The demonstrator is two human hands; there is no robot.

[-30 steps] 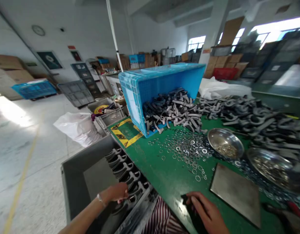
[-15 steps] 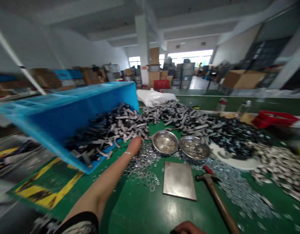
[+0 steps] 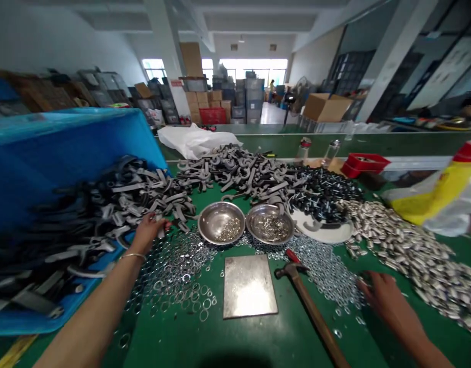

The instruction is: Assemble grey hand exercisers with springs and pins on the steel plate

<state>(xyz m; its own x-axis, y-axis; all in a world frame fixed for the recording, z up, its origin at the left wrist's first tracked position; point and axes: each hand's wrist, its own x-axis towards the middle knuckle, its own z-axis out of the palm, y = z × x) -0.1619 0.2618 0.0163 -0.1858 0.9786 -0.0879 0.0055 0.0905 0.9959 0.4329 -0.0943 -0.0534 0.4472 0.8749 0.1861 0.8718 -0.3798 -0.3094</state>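
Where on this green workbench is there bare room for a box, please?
Bare green mat lies below the square steel plate, left of the wooden-handled hammer. Crowded: silver washers by the left hand, grey castings behind the steel bowls.

Narrow lane for the right hand [image 3: 381,295] between the claw hammer [image 3: 311,300] and the heap of steel sleeves [image 3: 406,258], over scattered washers [image 3: 327,276]. Left hand [image 3: 151,232] boxed in by the tipped blue crate [image 3: 55,138], its spilled grey castings [image 3: 143,197] and, straight ahead, two steel bowls [image 3: 221,223].
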